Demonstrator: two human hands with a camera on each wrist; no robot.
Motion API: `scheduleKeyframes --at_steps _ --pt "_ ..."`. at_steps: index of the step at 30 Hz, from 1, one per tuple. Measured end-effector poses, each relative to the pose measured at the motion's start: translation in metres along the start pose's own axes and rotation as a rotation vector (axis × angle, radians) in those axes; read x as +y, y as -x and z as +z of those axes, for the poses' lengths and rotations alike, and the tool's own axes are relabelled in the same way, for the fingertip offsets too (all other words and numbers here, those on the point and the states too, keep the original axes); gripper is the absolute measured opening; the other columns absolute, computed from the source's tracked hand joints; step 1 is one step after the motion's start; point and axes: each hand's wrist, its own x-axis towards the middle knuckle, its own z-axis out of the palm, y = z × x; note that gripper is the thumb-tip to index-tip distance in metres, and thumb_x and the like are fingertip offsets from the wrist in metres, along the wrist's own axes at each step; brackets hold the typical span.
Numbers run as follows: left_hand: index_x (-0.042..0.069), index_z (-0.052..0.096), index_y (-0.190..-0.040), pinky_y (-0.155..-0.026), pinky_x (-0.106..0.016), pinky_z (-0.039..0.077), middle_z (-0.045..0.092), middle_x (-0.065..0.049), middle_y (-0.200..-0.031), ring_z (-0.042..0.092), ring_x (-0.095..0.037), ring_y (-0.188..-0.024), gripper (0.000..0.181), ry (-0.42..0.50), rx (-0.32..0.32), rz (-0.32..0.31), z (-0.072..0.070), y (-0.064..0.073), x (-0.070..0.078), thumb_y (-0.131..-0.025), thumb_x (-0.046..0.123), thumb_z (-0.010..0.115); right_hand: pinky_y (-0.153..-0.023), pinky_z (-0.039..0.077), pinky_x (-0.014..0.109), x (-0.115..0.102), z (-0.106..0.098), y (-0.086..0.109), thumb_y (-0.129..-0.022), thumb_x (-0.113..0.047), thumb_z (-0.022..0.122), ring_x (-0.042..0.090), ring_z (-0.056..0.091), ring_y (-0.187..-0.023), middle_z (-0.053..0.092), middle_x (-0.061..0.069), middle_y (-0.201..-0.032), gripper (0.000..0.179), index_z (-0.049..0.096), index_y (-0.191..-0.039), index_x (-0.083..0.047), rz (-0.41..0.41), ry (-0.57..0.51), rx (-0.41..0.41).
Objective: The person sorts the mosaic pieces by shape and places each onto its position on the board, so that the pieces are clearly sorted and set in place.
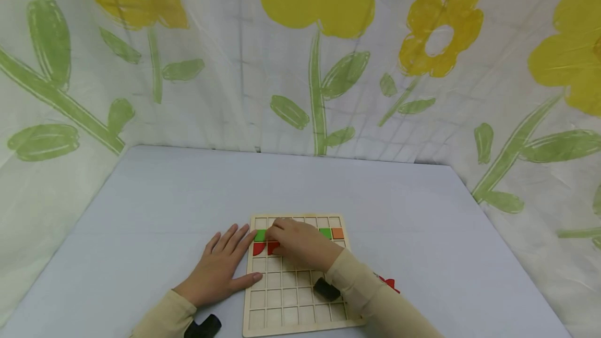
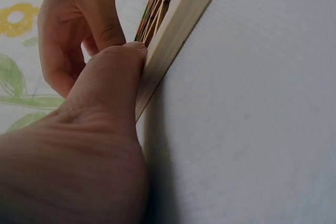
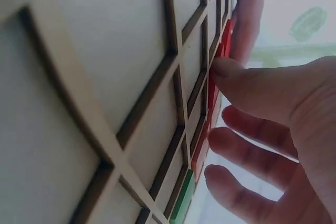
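Seating, apparently, a red tile (image 1: 271, 249) in the board's (image 1: 290, 297) third row with right hand (image 1: 302, 242) (thumb touching, cannot tell if pinching), bracing left edge with spread left hand (image 1: 217, 271), probably requiring squaring next.

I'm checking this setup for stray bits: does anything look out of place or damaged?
Slightly: red material lies off the grid board, to its right, partly hidden by the right sleeve, whereas the orange square sits within the grid. Nothing visible looks spilled or damaged.
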Motion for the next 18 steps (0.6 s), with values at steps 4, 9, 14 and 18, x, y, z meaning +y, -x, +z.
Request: scheduleKeyframes --at_steps 4,9,14,18 --pt "0.013 0.035 -0.149 -0.11 -0.06 0.017 0.032 -0.011 -0.154 0.024 -0.035 -0.143 0.084 -0.005 0.003 -0.002 0.002 0.001 0.0 -0.086 0.064 0.055 -0.078 0.05 0.017 0.0 -0.002 0.002 -0.091 -0.033 0.065 0.005 0.058 -0.092 0.058 -0.006 -0.11 0.031 0.059 -0.118 -0.019 0.028 0.006 -0.024" --pt "0.013 0.036 -0.148 -0.11 -0.061 0.016 0.032 -0.011 -0.154 0.024 -0.035 -0.143 0.085 0.004 0.004 -0.011 0.005 0.002 0.0 -0.084 0.066 0.055 -0.075 0.052 0.019 0.006 -0.021 0.023 -0.093 -0.036 0.063 0.008 0.061 -0.091 0.059 -0.002 -0.113 0.038 0.057 -0.124 -0.015 0.088 -0.047 -0.048" --pt "0.012 0.035 -0.149 -0.11 -0.06 0.015 0.032 -0.012 -0.154 0.023 -0.035 -0.143 0.086 -0.002 0.034 0.008 0.009 0.002 -0.003 -0.085 0.065 0.056 -0.079 0.052 0.026 0.014 -0.047 0.07 -0.095 -0.033 0.06 0.012 0.061 -0.095 0.06 0.0 -0.115 0.036 0.056 -0.126 -0.012 0.196 -0.254 -0.081" --pt "0.013 0.036 -0.148 -0.11 -0.06 0.015 0.032 -0.011 -0.154 0.023 -0.035 -0.143 0.086 -0.005 0.033 0.01 0.004 0.0 -0.004 -0.084 0.066 0.055 -0.075 0.052 0.025 0.021 -0.053 0.115 -0.097 -0.036 0.056 0.007 0.061 -0.091 0.061 -0.003 -0.112 0.033 0.057 -0.123 -0.016 0.327 -0.367 -0.138"
